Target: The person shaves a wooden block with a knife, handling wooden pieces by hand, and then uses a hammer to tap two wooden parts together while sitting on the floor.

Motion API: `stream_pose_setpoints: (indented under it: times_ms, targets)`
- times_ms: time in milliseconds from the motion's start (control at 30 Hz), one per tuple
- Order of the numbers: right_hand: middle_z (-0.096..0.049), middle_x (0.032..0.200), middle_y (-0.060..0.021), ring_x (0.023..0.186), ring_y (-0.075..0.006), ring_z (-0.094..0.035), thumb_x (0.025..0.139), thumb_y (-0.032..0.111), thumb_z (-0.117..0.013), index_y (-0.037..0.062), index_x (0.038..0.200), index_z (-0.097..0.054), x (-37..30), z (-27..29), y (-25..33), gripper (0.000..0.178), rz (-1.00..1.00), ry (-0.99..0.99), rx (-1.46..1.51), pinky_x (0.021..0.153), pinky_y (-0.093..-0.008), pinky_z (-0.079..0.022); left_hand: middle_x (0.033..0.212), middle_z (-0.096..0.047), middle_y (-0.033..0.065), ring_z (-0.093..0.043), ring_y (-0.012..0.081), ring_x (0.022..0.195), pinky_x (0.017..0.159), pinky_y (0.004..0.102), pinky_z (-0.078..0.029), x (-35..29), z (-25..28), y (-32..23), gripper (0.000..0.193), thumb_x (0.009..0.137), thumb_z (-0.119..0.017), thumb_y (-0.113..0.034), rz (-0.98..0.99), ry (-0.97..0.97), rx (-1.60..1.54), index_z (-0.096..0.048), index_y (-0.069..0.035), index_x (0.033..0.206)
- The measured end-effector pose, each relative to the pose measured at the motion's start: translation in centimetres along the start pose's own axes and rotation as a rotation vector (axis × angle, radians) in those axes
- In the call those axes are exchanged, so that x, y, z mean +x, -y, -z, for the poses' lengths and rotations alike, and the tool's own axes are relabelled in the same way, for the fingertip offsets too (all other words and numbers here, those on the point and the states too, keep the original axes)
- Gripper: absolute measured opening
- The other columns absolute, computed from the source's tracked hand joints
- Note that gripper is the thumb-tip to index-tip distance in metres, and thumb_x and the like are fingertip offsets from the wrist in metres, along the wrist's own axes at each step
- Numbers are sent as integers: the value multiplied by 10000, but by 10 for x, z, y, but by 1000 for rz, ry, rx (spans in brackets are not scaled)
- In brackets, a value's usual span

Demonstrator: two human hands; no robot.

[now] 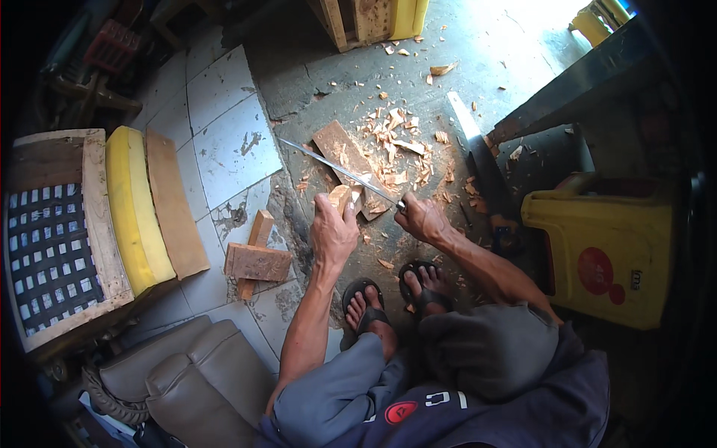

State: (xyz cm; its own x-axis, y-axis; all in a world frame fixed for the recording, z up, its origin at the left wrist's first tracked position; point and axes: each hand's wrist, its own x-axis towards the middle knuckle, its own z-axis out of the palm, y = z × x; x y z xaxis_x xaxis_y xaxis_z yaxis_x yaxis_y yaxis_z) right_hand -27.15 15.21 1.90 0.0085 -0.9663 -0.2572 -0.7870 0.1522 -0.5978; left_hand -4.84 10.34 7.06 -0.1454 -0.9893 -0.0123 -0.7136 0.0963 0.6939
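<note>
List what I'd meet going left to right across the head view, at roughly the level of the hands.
Wooden frame with black webbing → yellow padding → brown board → two crossed wood pieces → left hand → right hand → handsaw on the floor → yellow plastic stool.

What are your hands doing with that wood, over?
Left hand: closed on wood block. Right hand: gripping long blade at one end. Blade crosses over brown board. Wood chips scattered alongside, over.
</note>
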Motion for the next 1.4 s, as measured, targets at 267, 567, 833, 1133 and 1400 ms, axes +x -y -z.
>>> stream_pose_setpoints:
  times_ms: [267,567,833,1133,1400]
  targets:
    - [-677,783,-267,732,-478,-672,896,307,-678,8,978,-529,-2,-4,-5,344,32,-21,-40,673,-561,-528,911,-654,313,-685,484,777,654,520,-553,2,10,-3,387,950,-627,-228,61,39,47,-401,28,1131]
    - [-694,861,-275,819,-472,-687,897,326,-680,6,975,-548,4,1,-5,355,-128,19,-113,711,-569,-534,945,-637,331,-675,494,813,684,529,-547,1,-1,-3,390,946,-637,-219,33,24,55,-394,22,1133]
    - [-697,826,-258,754,-477,-676,893,304,-672,11,991,-540,11,3,2,336,-114,28,-95,678,-568,-527,946,-663,331,-689,488,805,679,528,-553,6,0,8,403,960,-619,-234,99,3,73,-402,38,1163]
    - [-677,679,-111,635,-232,-686,823,547,-766,-8,1041,-648,-15,4,16,608,-232,139,516,628,-386,-545,961,-608,179,-656,329,810,758,480,-531,-69,-40,69,402,893,-746,-174,508,65,-646,-458,-2,1114]
    - [-696,866,-103,847,-198,-670,743,258,-813,21,994,-628,7,13,27,391,-159,143,845,777,-347,-536,1232,-490,209,-574,273,1059,840,372,-523,-71,-18,0,396,860,-768,-182,-195,241,-322,-547,-26,1150]
